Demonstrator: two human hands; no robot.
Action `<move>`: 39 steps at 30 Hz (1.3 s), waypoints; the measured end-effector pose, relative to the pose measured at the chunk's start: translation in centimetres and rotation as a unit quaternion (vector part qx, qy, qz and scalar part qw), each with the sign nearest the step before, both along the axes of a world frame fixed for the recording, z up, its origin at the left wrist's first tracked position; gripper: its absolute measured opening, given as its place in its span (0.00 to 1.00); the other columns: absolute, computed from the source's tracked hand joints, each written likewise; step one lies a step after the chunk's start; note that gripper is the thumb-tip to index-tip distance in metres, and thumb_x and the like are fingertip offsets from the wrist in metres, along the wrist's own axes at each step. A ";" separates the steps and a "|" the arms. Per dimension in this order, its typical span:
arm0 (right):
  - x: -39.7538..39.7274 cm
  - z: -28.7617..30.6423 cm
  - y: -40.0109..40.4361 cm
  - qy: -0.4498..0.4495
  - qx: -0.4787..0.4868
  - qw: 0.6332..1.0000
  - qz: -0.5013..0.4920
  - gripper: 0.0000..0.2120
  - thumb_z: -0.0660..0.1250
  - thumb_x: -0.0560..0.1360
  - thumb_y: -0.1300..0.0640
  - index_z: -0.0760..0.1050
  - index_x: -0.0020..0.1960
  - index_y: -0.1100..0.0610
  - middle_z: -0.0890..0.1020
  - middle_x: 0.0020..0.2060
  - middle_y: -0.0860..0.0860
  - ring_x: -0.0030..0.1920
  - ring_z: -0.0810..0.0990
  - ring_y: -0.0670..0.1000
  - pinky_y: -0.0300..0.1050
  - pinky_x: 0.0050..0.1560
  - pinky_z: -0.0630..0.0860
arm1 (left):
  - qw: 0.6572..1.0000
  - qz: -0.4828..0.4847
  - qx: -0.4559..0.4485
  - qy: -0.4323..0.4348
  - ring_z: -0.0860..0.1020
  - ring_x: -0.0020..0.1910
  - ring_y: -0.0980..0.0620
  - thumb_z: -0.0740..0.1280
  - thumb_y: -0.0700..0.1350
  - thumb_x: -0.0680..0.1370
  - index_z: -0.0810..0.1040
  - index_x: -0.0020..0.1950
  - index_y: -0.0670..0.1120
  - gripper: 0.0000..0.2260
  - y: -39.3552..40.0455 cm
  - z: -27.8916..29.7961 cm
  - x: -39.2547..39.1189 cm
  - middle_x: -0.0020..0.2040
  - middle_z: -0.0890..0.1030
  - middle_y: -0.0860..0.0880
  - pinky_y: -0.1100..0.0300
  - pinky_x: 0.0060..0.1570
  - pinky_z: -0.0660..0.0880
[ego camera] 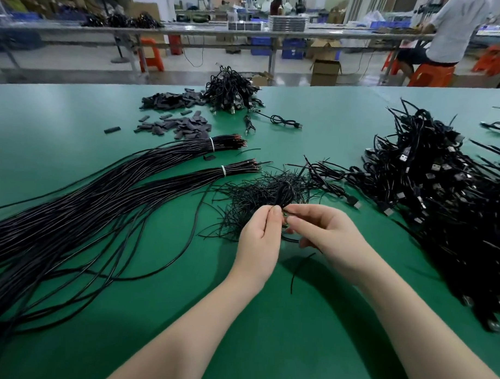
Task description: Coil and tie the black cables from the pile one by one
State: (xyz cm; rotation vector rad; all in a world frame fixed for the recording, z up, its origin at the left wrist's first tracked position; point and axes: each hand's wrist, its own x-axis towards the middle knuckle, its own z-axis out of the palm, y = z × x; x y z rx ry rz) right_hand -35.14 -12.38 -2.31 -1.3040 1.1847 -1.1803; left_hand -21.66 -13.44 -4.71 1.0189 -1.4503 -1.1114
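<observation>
Both hands met over the green table mat (75, 121): the left hand (259, 240) pinched the base of a small black coiled cable (284, 194) between thumb and forefinger, while the right hand (323, 234) nipped a thin black twist tie (292, 214) at that same spot. Above the pinch, the coil rose away from the person. Behind it lay a heap of loose black ties (251, 198). Bare mat stayed open nearer the person; long bundled black wires (101, 201) crowded the left, tangled plug-ended cables (441, 196) the right.
</observation>
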 end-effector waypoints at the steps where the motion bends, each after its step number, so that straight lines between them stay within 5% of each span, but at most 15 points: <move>1: -0.3 0.0 0.0 -0.025 0.020 0.999 0.011 0.05 0.75 0.68 0.50 0.85 0.44 0.48 0.85 0.40 0.47 0.40 0.81 0.43 0.35 0.36 0.76 | 1.000 -0.012 -0.007 -0.008 0.68 0.32 0.61 0.55 0.53 0.81 0.72 0.36 0.56 0.14 0.0 0.0 0.0 0.31 0.73 0.62 0.62 0.38 0.67; 5: -1.0 -0.2 -0.3 -0.035 0.054 0.998 -0.010 0.20 0.75 0.59 0.37 0.85 0.42 0.50 0.83 0.36 0.48 0.37 0.79 0.44 0.36 0.35 0.75 | 0.998 -0.056 -0.020 -0.020 0.68 0.33 0.62 0.55 0.54 0.80 0.71 0.37 0.55 0.13 0.1 -0.3 -0.3 0.32 0.72 0.62 0.64 0.39 0.68; 14: -1.5 0.6 0.2 0.005 0.014 1.000 0.003 0.10 0.77 0.61 0.48 0.86 0.39 0.52 0.84 0.33 0.50 0.32 0.78 0.44 0.36 0.34 0.76 | 0.998 -0.056 -0.010 -0.038 0.64 0.34 0.56 0.54 0.55 0.80 0.68 0.36 0.53 0.14 0.3 -0.6 -0.2 0.31 0.67 0.59 0.52 0.39 0.65; 16: -1.3 0.6 0.2 0.010 0.014 1.000 -0.014 0.02 0.77 0.66 0.54 0.86 0.38 0.52 0.84 0.33 0.50 0.32 0.78 0.45 0.37 0.36 0.78 | 0.997 -0.042 -0.017 -0.055 0.66 0.35 0.57 0.54 0.53 0.82 0.68 0.38 0.51 0.14 0.3 -0.7 -0.2 0.32 0.68 0.60 0.53 0.40 0.68; 20: -0.9 0.6 0.2 0.001 0.033 0.998 -0.048 0.03 0.76 0.69 0.59 0.85 0.37 0.54 0.84 0.33 0.51 0.33 0.78 0.46 0.38 0.38 0.79 | 0.995 0.011 -0.042 -0.091 0.67 0.33 0.59 0.54 0.52 0.83 0.69 0.48 0.55 0.07 0.5 -0.7 -0.4 0.35 0.71 0.58 0.53 0.39 0.70; 24: 0.0 0.8 0.4 -0.084 0.076 0.993 -0.015 0.03 0.75 0.68 0.56 0.85 0.37 0.55 0.81 0.30 0.50 0.31 0.77 0.45 0.35 0.36 0.77 | 0.998 0.028 -0.028 -0.044 0.72 0.37 0.58 0.54 0.57 0.79 0.69 0.52 0.61 0.06 0.4 -0.5 -0.4 0.36 0.73 0.58 0.54 0.45 0.74; 27: 0.5 0.8 0.3 -0.072 0.043 0.996 -0.038 0.05 0.74 0.71 0.58 0.85 0.37 0.55 0.82 0.31 0.51 0.31 0.78 0.46 0.38 0.37 0.77 | 0.999 -0.005 0.030 0.035 0.67 0.32 0.57 0.55 0.52 0.82 0.70 0.51 0.59 0.05 0.3 0.1 -0.6 0.28 0.70 0.60 0.60 0.34 0.69; 31: 0.4 0.8 0.3 0.037 -0.010 0.995 -0.095 0.06 0.73 0.73 0.58 0.82 0.37 0.55 0.82 0.31 0.53 0.32 0.76 0.48 0.46 0.39 0.76 | 0.995 0.021 -0.029 -0.088 0.73 0.32 0.54 0.57 0.52 0.82 0.70 0.47 0.61 0.06 -0.2 0.5 0.0 0.32 0.76 0.56 0.59 0.36 0.72; 34: 0.0 1.3 0.4 0.058 -0.003 0.993 -0.099 0.06 0.74 0.73 0.58 0.81 0.37 0.55 0.81 0.31 0.53 0.32 0.76 0.47 0.46 0.39 0.76 | 0.986 0.035 -0.065 -0.150 0.77 0.38 0.60 0.61 0.58 0.78 0.74 0.45 0.58 0.07 -0.4 1.3 0.7 0.40 0.80 0.59 0.69 0.36 0.72; 39: 0.6 1.8 0.7 0.095 -0.012 0.991 -0.090 0.05 0.71 0.73 0.61 0.80 0.38 0.58 0.79 0.31 0.55 0.33 0.73 0.50 0.48 0.38 0.71 | 0.975 0.072 -0.084 -0.191 0.66 0.24 0.59 0.68 0.59 0.74 0.72 0.35 0.51 0.15 -0.6 2.5 1.3 0.25 0.71 0.58 0.68 0.26 0.64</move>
